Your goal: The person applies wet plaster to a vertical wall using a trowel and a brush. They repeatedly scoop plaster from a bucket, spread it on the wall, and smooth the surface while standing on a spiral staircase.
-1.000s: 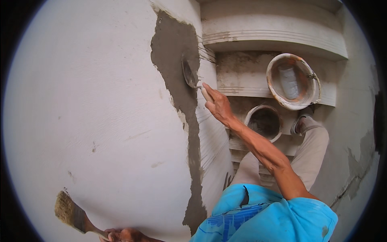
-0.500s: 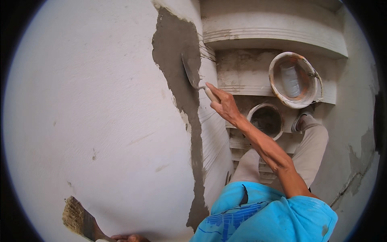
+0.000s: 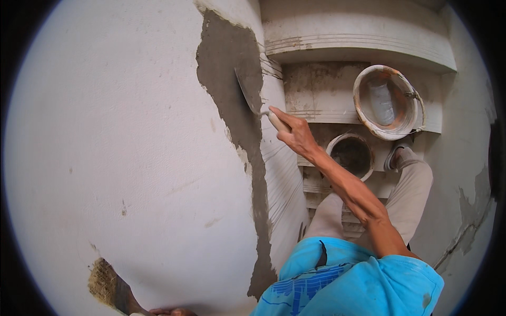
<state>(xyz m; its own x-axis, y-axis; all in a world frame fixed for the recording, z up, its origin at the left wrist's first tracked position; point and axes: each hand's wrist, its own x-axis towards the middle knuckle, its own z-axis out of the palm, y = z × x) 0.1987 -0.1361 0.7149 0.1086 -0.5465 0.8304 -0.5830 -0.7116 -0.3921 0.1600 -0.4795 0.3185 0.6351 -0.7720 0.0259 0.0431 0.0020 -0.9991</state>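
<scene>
My right hand grips the handle of a metal trowel, whose blade lies against a long, ragged strip of wet grey mortar on the white wall. At the lower left, my left hand is mostly cut off by the frame edge, its fingers round the handle of a wide, mortar-stained brush held close to the wall.
Stairs with grooved edges rise to the right. On them are a white bucket holding a clear plastic container and a lower bucket with dark contents. My legs are beside these. The right wall has grey patches and a crack.
Over the last second my right hand and the trowel's handle have shifted slightly right, the blade staying on the mortar. My left hand and brush have moved a little down and right.
</scene>
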